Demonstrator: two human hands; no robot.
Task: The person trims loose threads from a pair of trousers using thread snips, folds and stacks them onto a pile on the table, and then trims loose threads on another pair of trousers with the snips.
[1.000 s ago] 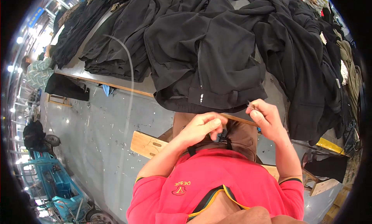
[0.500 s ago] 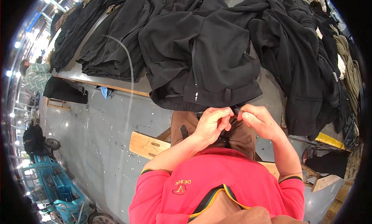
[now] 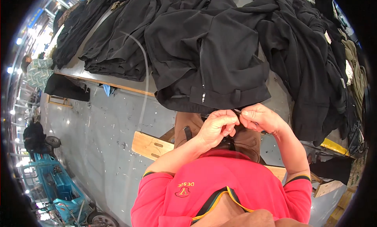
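Note:
Black trousers (image 3: 231,50) lie on the table with the waistband, button fastening and zip nearest me. Just below the waistband edge, my left hand (image 3: 218,126) has its fingers pinched together on something I cannot make out. My right hand (image 3: 257,118) is close beside it, thumb against finger, also closed on something too small to name. A small dark bit shows between the fingertips of both hands.
More black garments (image 3: 302,70) are heaped to the right and others (image 3: 121,50) to the left. A wooden bench (image 3: 151,145) is under me. A teal cart (image 3: 59,184) stands at lower left. A person (image 3: 38,72) is at far left.
My hands were apart a second ago, the right one raised with something thin in its fingers. They have come together below the waistband, and both pinch there now.

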